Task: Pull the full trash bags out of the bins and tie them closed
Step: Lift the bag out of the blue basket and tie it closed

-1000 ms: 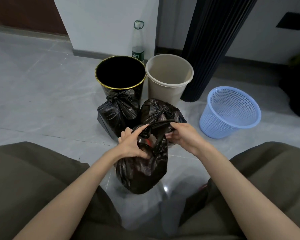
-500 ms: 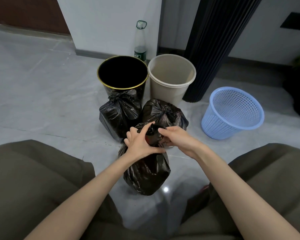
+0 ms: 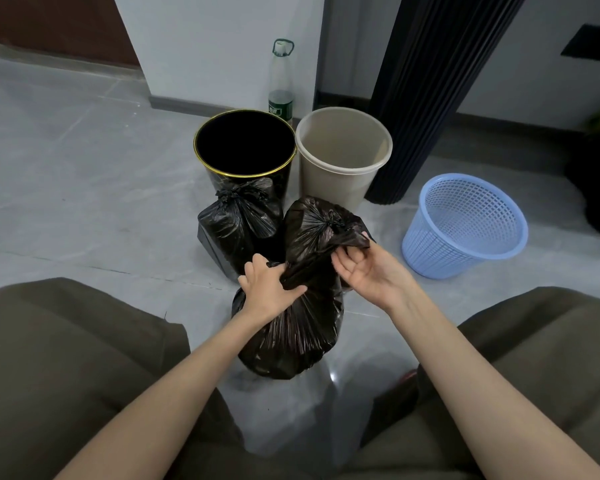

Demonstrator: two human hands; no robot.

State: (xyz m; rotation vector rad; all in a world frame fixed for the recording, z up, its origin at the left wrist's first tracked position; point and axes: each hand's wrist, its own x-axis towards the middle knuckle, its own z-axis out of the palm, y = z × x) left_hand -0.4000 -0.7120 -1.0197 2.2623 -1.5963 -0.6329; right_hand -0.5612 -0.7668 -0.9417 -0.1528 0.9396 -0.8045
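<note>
- Left hand (image 3: 270, 289): forearm reaches forward from lower left; the fingers and thumb are curled tight round the gathered neck of the crinkled black plastic trash bag (image 3: 291, 336), knuckles up.
- Right hand (image 3: 365, 270): palm turned up, fingers curled round the twisted free end of the same bag's top, drawn out to the right of the neck.
- The held bag stands full on the glossy grey tiled floor (image 3: 66, 185) between the person's knees.
- Just behind it stand two knotted black bags, left tied bag (image 3: 239, 221) and right tied bag (image 3: 314, 220), touching each other.
- Beyond them stand the gold-rimmed black round bin (image 3: 244, 175) and the beige plastic bin (image 3: 329, 188), side by side; the blue lattice plastic basket (image 3: 440, 251) stands apart to the right.
- Open floor lies to the left.
- The clear plastic bottle (image 3: 281, 81) against the wall bears a green label; its writing is unreadable.
</note>
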